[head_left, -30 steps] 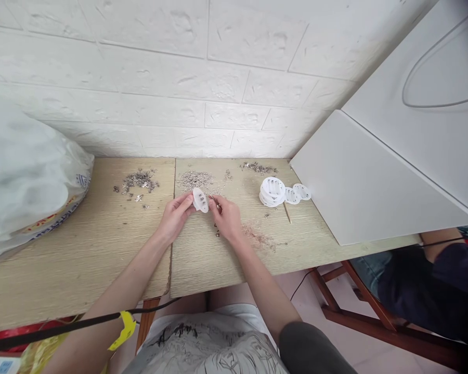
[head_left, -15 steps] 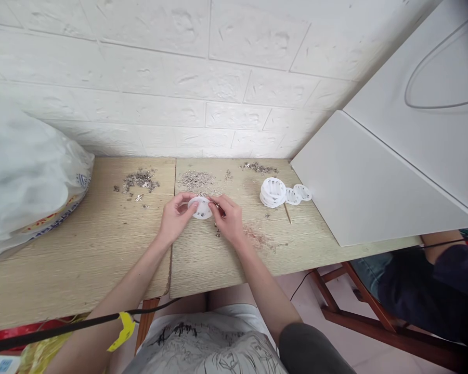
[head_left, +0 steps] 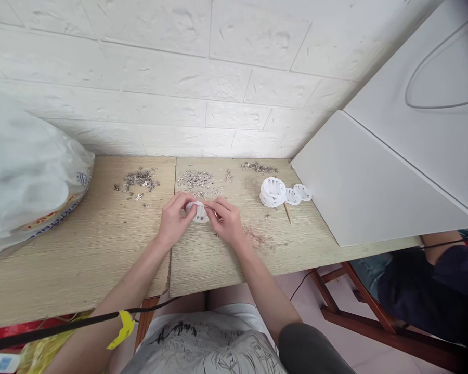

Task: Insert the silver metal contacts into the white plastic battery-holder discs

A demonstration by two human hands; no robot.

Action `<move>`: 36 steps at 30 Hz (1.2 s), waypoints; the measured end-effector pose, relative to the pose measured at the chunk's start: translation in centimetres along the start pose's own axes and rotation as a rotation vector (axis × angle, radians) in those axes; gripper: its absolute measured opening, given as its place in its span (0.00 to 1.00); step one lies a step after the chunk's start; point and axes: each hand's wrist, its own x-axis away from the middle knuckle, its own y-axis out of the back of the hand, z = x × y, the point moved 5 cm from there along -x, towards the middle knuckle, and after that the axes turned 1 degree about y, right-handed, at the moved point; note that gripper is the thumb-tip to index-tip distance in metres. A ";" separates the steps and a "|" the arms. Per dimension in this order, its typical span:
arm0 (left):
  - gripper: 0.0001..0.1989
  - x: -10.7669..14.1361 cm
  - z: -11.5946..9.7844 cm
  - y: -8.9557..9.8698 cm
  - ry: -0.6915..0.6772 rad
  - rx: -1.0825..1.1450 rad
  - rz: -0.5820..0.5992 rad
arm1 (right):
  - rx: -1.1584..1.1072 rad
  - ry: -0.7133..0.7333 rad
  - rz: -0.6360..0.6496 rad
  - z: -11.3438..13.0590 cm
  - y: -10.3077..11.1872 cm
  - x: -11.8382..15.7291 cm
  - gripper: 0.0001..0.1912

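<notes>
My left hand grips a round white plastic disc by its left edge, fingers closed on it. The disc has slots with small dark and silvery metal bits in them. At its upper right edge my right hand is pinched around a thin brownish stick-like tool; most of it is hidden by the fingers. The tool's tip is close to the disc's upper part; whether it touches cannot be made out. Just behind the hands lies a pile of tiny silvery metal parts.
Darker metal pieces lie heaped at left, and another small heap by the wall. To the right are stacked white discs, loose discs and a wooden stick. A plastic sack and a white panel flank the table.
The disc has shifted slightly left and toward me and tilted in my left hand. My right hand has moved a little, bringing the thin tool over the disc's upper part.
</notes>
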 end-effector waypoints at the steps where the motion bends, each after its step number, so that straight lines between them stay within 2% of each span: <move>1: 0.04 -0.1 0.2 -0.1 0.032 0.005 0.029 | -0.010 -0.014 -0.016 0.0 0.1 0.0 0.15; 3: 0.05 -0.5 0.7 -0.4 0.125 0.034 0.132 | -0.037 -0.052 -0.075 -0.2 0.4 -0.1 0.16; 6: 0.05 -1.0 0.9 -1.0 0.245 0.034 0.373 | -0.062 -0.136 -0.173 -0.7 0.9 -0.2 0.16; 10: 0.02 -1.2 0.3 -1.6 0.255 -0.097 0.722 | -0.072 -0.204 -0.210 -1.2 1.1 -0.2 0.17; 12: 0.02 -1.3 0.3 -1.8 0.250 -0.147 0.824 | -0.076 -0.205 -0.207 -1.1 1.2 -0.2 0.17; 15: 0.04 -1.3 0.3 -2.1 0.240 -0.191 0.906 | -0.087 -0.186 -0.207 -0.8 1.2 -0.3 0.16; 19: 0.05 -1.5 0.2 -2.2 0.265 -0.266 0.973 | -0.116 -0.162 -0.204 -0.5 1.1 -0.3 0.14; 23: 0.03 -1.7 -0.2 -2.2 0.302 -0.360 0.988 | -0.141 -0.119 -0.227 -0.3 1.2 -0.4 0.13; 27: 0.02 -1.2 -0.2 -2.2 0.308 -0.469 0.937 | -0.127 -0.120 -0.219 -0.3 1.2 -0.4 0.13; 30: 0.02 -0.6 -0.3 -2.0 0.264 -0.502 0.889 | -0.120 -0.116 -0.211 -0.2 1.2 -0.4 0.13; 33: 0.03 -0.2 -0.2 -1.5 0.219 -0.488 0.836 | -0.122 -0.126 -0.202 -0.3 1.0 -0.4 0.13; 36: 0.02 -0.2 0.1 -1.0 0.254 -0.388 0.792 | -0.127 -0.146 -0.194 -0.5 1.0 -0.3 0.14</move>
